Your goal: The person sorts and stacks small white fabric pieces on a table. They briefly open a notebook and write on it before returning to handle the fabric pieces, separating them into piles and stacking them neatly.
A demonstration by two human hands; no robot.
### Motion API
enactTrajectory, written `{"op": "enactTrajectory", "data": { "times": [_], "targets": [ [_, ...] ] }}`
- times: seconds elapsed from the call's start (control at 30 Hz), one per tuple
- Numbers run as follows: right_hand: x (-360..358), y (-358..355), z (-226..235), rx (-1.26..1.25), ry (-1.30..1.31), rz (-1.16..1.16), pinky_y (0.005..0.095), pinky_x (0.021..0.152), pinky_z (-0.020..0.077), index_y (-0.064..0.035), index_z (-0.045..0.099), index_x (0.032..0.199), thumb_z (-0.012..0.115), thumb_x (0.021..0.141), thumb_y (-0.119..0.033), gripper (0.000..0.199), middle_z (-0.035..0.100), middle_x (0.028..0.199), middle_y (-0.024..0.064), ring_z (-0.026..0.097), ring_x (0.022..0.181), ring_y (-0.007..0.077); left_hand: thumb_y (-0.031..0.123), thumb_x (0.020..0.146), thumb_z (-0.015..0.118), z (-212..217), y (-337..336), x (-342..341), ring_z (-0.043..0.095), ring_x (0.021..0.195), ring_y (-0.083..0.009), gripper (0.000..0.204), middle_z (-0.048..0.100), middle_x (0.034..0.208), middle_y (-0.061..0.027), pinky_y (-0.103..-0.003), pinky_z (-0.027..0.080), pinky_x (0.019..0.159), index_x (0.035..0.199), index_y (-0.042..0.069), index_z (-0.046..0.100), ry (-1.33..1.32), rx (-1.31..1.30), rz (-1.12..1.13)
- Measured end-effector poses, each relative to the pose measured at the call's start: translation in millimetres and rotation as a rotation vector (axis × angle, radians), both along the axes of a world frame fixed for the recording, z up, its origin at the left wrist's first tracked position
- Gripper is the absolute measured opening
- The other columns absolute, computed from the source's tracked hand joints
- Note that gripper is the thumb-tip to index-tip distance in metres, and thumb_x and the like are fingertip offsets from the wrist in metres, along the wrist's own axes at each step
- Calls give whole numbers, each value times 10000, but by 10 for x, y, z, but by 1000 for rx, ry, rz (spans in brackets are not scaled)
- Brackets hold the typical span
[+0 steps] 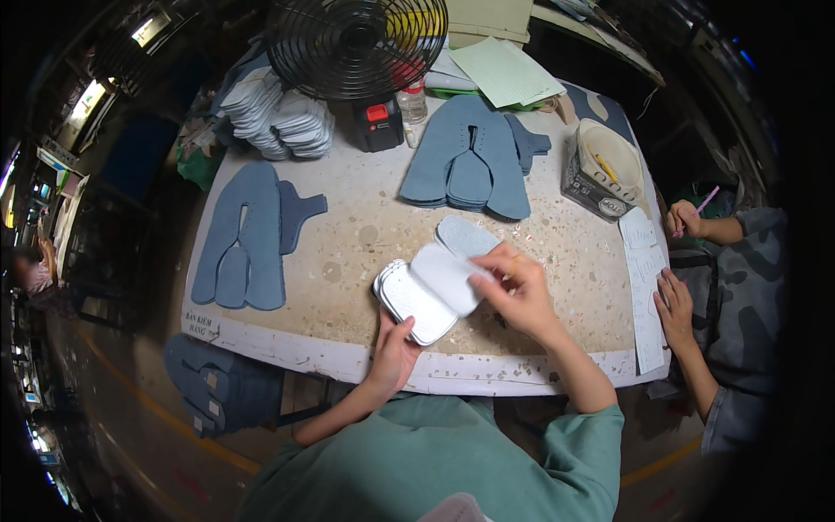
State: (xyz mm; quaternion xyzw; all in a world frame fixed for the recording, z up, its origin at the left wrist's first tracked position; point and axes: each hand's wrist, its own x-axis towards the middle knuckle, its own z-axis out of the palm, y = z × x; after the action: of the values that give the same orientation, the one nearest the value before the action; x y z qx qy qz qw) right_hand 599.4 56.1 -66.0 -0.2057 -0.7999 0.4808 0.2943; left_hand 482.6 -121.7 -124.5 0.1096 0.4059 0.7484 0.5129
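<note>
My left hand (394, 348) grips the near end of a small stack of white tongue-shaped pieces (410, 300) at the table's front edge. My right hand (515, 287) pinches the top piece (448, 277), a light grey-white tongue shape lifted and angled off the stack. A blue-grey piece of the same shape (464, 235) lies flat on the table just beyond it, partly under the lifted one.
Blue-grey cut shoe uppers lie in piles at the left (248, 235) and back centre (474, 157). A white stack (278, 113), a black fan (357, 39), a bottle (412, 100) and a lined box (603, 170) stand at the back. Another person's hands (677, 304) rest on paper strips at the right.
</note>
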Motion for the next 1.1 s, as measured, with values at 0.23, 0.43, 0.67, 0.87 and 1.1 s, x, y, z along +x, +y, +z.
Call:
{"op": "enactTrajectory", "data": {
  "times": [0.23,0.43,0.67,0.87,1.1],
  "targets": [
    [-102,93,-317,449,-250,-57,343,573,490,-74,727,1017,689,824,-102,199,566,804,77,577,608,203,199,957,383,-17,-7,-42,385,1363,-278,631,298,1499,-112,-462,389,1090,1520,189,98,-152,47,-7],
    [-39,-79,-217,-124,-110,134,245,539,419,-32,721,1009,676,859,-107,174,608,749,39,524,600,82,161,932,430,77,-1,6,377,1369,-277,667,301,1504,-131,-452,361,1121,1518,134,115,25,-37,13],
    [-27,12,-108,185,148,-226,228,549,461,-75,738,992,681,818,-32,188,583,856,14,558,621,98,145,913,435,80,0,-29,359,1381,-263,699,294,1513,-115,-434,349,1123,1529,148,102,-212,66,58],
    [-76,73,-241,481,-181,-58,298,598,495,-79,735,1005,687,835,-88,176,610,845,73,615,680,191,71,914,435,48,6,-26,383,1361,-257,684,303,1497,-103,-445,385,1091,1514,177,123,-128,36,42],
    [-22,-151,-56,105,-275,134,307,639,497,-39,692,1099,716,831,-179,304,594,920,82,616,699,187,55,941,448,52,18,-6,379,1362,-259,699,303,1489,-122,-444,400,1084,1523,156,73,-10,-7,26]
  ]
}}
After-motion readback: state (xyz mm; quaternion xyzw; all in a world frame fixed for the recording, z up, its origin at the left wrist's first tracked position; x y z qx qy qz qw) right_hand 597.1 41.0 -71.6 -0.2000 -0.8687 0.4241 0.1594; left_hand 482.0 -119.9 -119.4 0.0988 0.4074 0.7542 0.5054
